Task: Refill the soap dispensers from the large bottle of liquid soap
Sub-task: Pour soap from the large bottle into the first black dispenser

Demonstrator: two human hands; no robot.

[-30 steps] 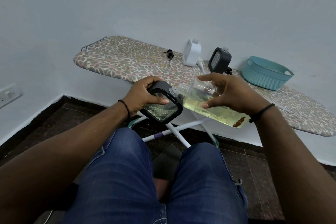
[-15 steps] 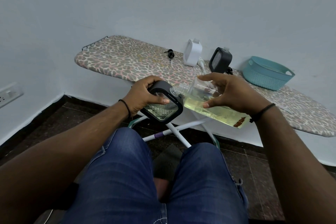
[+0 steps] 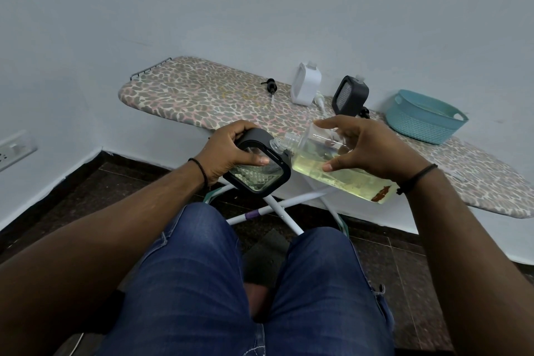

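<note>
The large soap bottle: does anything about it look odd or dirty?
Yes. The large bottle, held tilted in the right hand, has a reddish-brown patch at its bottom end, unlike the pale yellow soap. Whether it is inside or a label remnant cannot be told. No spill shows.

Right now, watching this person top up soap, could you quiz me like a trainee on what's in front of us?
1. True or false: the left hand holds a black-framed dispenser.
2. Which way is the large soap bottle in the right hand tipped? A) upright B) lying over, its open neck toward the dispenser C) upside down over the basket
3. How many more dispensers stand on the ironing board, and what colours?

Key:
1. True.
2. B.
3. Two: a white dispenser and a black dispenser, left of the teal basket.
</note>
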